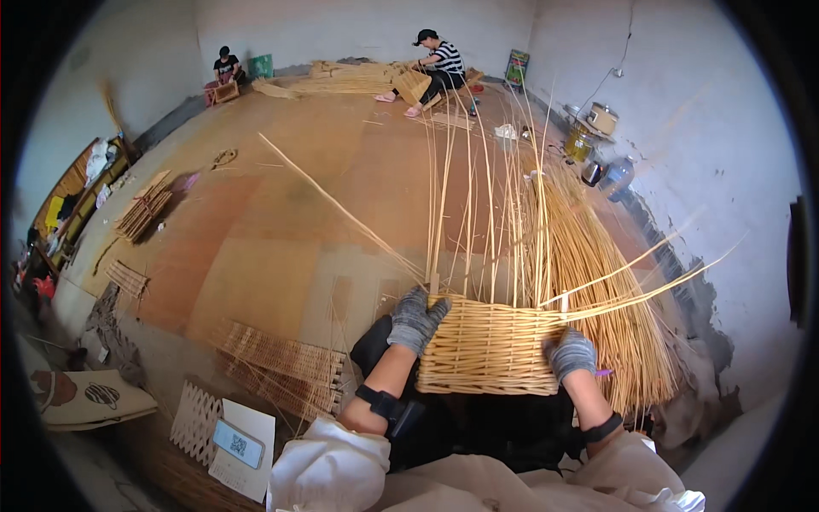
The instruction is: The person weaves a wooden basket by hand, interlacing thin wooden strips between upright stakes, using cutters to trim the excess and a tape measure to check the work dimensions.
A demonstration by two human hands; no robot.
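**Weaving basket wall, both hands on work**

Left hand (415, 317) gloved, fingers curled over basket (488, 350) rim corner. Right hand (572, 353) clasps opposite wall. Basket rests on lap; upright stakes (478, 205) fan above. Judgement: keep stakes evenly spaced, pack each row tight.

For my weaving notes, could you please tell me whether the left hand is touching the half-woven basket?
Touching. The head view shows the gloved left hand gripping the upper left corner of the wicker basket, fingers wrapped over its rim.
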